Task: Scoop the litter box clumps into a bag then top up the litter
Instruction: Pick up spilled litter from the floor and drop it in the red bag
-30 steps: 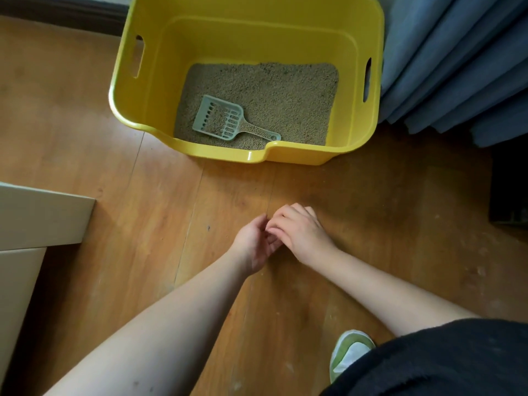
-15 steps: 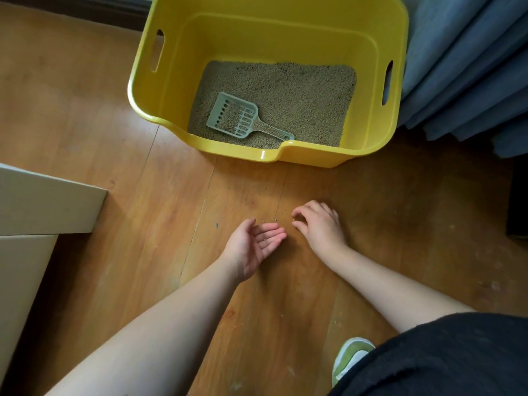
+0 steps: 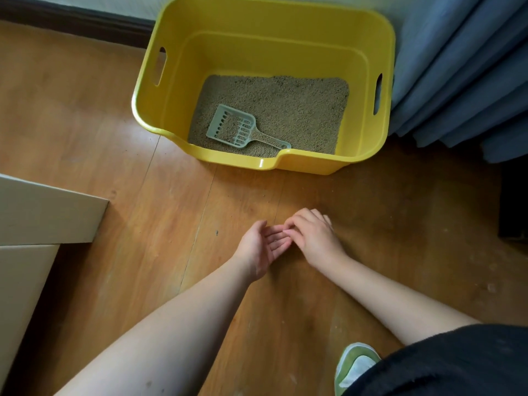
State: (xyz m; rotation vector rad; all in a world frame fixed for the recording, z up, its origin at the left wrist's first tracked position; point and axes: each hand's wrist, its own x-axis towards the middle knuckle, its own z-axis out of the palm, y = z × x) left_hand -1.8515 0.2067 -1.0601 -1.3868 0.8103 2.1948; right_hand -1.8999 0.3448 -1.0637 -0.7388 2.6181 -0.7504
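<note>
A yellow litter box (image 3: 285, 164) stands on the wooden floor against the wall, holding a bed of tan litter (image 3: 300, 110). A grey slotted scoop (image 3: 234, 127) lies on the litter at the front left, handle pointing right. In front of the box, low over the floor, my left hand (image 3: 258, 248) is palm up with its fingers spread. My right hand (image 3: 315, 235) is palm down, its curled fingertips pinched together over the left hand's fingers. A tiny dark speck sits on the left palm. No bag is in view.
A cardboard box (image 3: 43, 215) stands at the left edge. Blue curtains (image 3: 463, 67) hang right of the litter box, with a dark object (image 3: 514, 201) below them. My green-and-white shoe (image 3: 354, 364) and black clothing are at the lower right.
The hands came apart half a second ago, the right reaching to small grains on the floor. Now its fingertips are back over the open left palm. The view has shifted downward.
</note>
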